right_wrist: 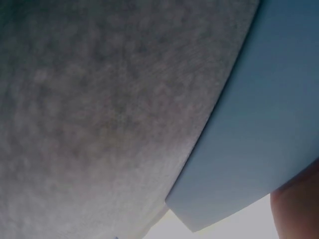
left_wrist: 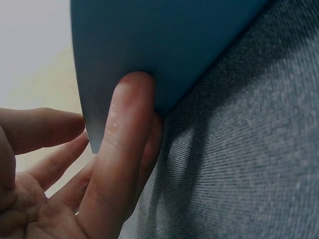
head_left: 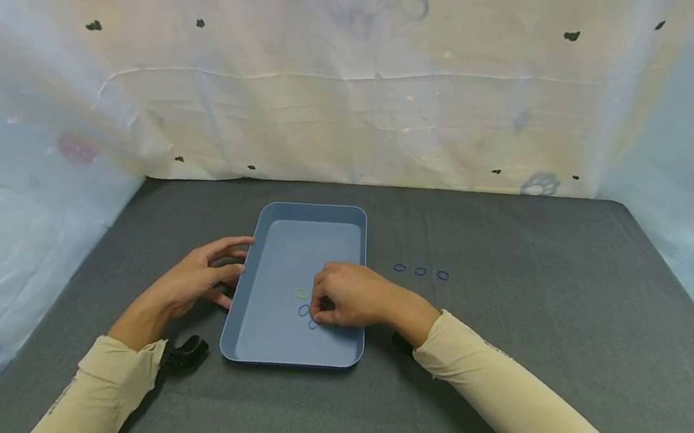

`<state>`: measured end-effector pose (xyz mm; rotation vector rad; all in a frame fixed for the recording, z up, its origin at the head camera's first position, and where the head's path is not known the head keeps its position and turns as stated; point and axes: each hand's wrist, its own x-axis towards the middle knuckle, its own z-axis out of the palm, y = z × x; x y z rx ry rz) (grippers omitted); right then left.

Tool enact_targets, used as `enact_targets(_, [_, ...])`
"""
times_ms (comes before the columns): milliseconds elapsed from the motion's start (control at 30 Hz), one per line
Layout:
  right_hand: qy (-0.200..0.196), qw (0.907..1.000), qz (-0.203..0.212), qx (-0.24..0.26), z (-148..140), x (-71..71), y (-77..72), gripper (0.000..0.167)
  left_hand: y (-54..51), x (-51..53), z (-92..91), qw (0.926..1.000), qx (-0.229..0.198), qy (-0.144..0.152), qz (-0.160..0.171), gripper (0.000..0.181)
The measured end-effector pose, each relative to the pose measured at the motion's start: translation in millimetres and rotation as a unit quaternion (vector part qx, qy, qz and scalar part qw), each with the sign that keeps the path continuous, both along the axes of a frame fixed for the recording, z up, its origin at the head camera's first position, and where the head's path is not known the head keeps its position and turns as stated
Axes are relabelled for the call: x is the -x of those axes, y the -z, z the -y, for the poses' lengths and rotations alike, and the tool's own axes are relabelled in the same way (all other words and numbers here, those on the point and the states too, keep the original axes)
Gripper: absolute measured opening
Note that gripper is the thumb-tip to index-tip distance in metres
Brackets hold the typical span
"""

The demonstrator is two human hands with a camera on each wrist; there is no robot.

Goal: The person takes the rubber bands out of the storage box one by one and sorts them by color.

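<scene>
A blue-grey tray [head_left: 268, 329] lies on the grey cloth. Inside it are a yellow-green rubber band [head_left: 301, 292], a blue rubber band [head_left: 304, 310] and a second blue rubber band [head_left: 313, 325]. Reaching over the tray's right wall, my right hand [head_left: 353, 295] pinches the second blue band with thumb and fingertips, partly covering it. Only a blurred edge of that hand [right_wrist: 299, 209] shows in the right wrist view. My left hand [head_left: 203, 275] touches the outside of the tray's left wall with loosely extended fingers. In the left wrist view its fingers [left_wrist: 127, 114] rest against that wall.
Three dark blue rubber bands [head_left: 420, 272] lie in a row on the grey cloth [head_left: 507, 287], right of the tray. A pale patterned sheet [head_left: 358, 124] hangs behind the table, with similar sheeting on both sides. A black wrist strap [head_left: 187, 354] sits by the left sleeve.
</scene>
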<state>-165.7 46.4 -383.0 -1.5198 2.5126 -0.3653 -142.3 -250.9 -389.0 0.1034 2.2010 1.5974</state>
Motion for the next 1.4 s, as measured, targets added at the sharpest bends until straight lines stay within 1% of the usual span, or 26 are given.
enact_targets(200, [-0.03, 0.999, -0.034, -0.005, 0, -1.0, 0.1, 0.012, 1.0, 0.6, 0.0, 1.0, -0.001, 0.001, -0.002, 0.059])
enact_targets(300, [-0.037, 0.9984, -0.043, -0.007, -1, -1.5, -0.8, 0.012, 1.4, 0.8, 0.0, 1.0, 0.0, 0.002, -0.003, 0.059])
enact_targets(667, [-0.008, 0.9994, -0.034, -0.003, -5, 0.8, -6.1, 0.011, 2.0, 1.4, -0.5, 1.0, -0.004, 0.001, -0.005, 0.059])
enact_targets(800, [-0.004, 0.9995, -0.032, -0.003, -6, 1.4, -8.8, 0.01, 2.3, 1.6, -0.5, 1.0, -0.006, 0.001, -0.006, 0.059])
enact_targets(933, [-0.009, 0.9991, -0.04, 0.006, -9, 0.7, -10.2, 0.011, 2.4, 0.8, -2.0, 1.0, -0.008, 0.0, -0.005, 0.059])
enact_targets(1067, [-0.013, 0.9986, -0.048, 0.015, -14, -1.3, -10.6, 0.01, 3.6, -0.8, -2.8, 1.0, -0.004, 0.0, 0.003, 0.06])
enact_targets(1233, [-0.001, 0.9979, -0.058, 0.03, -20, -3.7, -13.4, 0.009, 5.1, 0.2, -1.2, 1.0, -0.006, 0.003, -0.001, 0.06])
enact_targets(1400, [0.006, 0.9961, -0.077, 0.042, -27, -4.3, -18.4, 0.009, 3.6, 1.0, -0.6, 1.0, -0.008, 0.002, -0.004, 0.06])
